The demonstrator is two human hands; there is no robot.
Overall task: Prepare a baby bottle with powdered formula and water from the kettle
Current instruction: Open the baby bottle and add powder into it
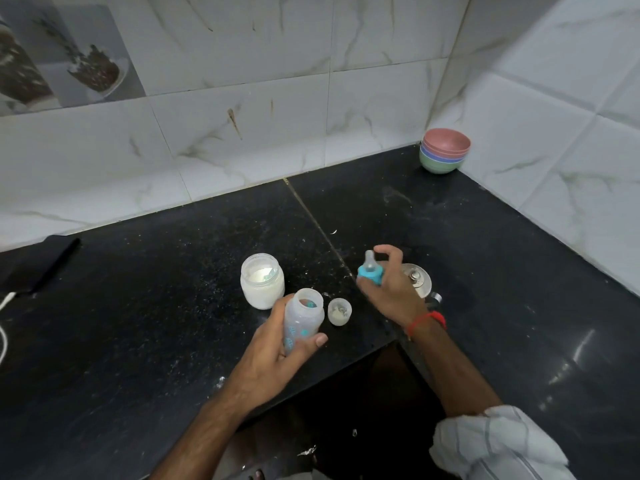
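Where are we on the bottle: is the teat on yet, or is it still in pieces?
Still in pieces. Looks done: the formula jar stands open on the counter, and the small clear cap is set aside beside it. In hand: the left hand holds the open baby bottle; the right hand holds the blue teat ring apart from it. Left: screwing the teat on. Whether it holds powder or water I cannot tell.

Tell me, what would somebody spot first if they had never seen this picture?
Probably the two hands in the middle: the left hand holds an open baby bottle tilted over the black counter, and the right hand holds its blue teat top. Just behind the bottle stands an open jar of white powder. Far back in the corner sits a colourful stack of bowls.
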